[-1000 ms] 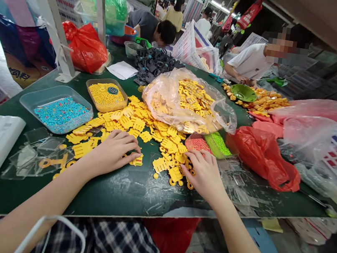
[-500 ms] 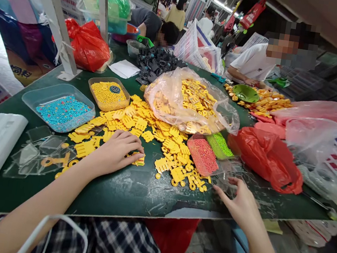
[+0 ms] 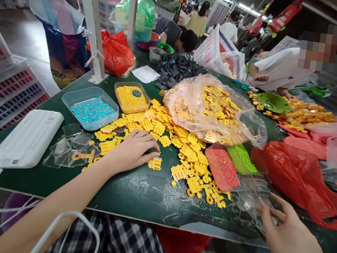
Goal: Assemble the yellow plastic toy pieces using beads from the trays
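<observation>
The left hand [image 3: 135, 149] rests at a beaded yellow piece [image 3: 154, 163], its grip impossible to tell; the right hand [image 3: 293, 242], grip apart, nears clear plastic pieces [image 3: 247, 201].

My desk [image 3: 135, 195] is dark green. The piece [image 3: 155, 164] by my left hand [image 3: 135, 149] is yellow with bits of red and green. I have blue beads [image 3: 94, 112] (with a few odd-coloured specks), yellow beads [image 3: 128, 97], pinky-red beads [image 3: 223, 167] and bright green beads [image 3: 245, 158]. The cloth [image 3: 121, 244] on my lap has dark and white checks.
</observation>
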The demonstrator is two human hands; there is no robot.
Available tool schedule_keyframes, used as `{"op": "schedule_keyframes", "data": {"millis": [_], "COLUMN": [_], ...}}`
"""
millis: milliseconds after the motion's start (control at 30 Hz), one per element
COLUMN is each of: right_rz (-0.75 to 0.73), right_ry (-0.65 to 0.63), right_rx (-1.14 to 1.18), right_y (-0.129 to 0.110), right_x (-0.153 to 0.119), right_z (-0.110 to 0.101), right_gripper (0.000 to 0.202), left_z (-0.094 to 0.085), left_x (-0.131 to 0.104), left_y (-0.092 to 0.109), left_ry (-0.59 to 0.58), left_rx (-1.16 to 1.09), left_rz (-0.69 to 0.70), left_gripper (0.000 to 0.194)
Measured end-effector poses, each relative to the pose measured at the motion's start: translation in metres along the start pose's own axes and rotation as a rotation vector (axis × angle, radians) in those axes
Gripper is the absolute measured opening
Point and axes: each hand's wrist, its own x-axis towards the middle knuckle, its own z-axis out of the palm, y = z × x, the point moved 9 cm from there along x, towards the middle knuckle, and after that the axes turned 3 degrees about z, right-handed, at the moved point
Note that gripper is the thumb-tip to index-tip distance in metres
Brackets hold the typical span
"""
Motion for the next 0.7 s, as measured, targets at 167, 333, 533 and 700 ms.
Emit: {"op": "schedule_keyframes", "data": {"millis": [167, 333, 533, 700], "right_rz": [-0.001, -0.04, -0.1, -0.109], "right_ry": [-0.225, -0.478, -0.849, -0.875], "right_rx": [0.497, 0.967, 1.219, 1.305], "right_y": [-0.065, -0.163, -0.24, -0.255], "right_x": [-0.013, -0.035, -0.039, -0.038], "right_z": [-0.002, 0.023, 0.073, 0.094], "right_gripper": [0.053, 0.041, 0.045, 0.041], "left_z": [-0.005, -0.011, -0.018, -0.018], "left_x": [0.0, -0.002, -0.006, -0.006], "left_y": [0.007, 0.02, 0.024, 0.018], "left_ry": [0.027, 0.082, 0.182, 0.191], "left_rx": [-0.07, -0.196, -0.176, -0.038], "left_rz": [0.019, 0.094, 0.159, 0.16], "left_gripper": [0.021, 0.034, 0.046, 0.043]}}
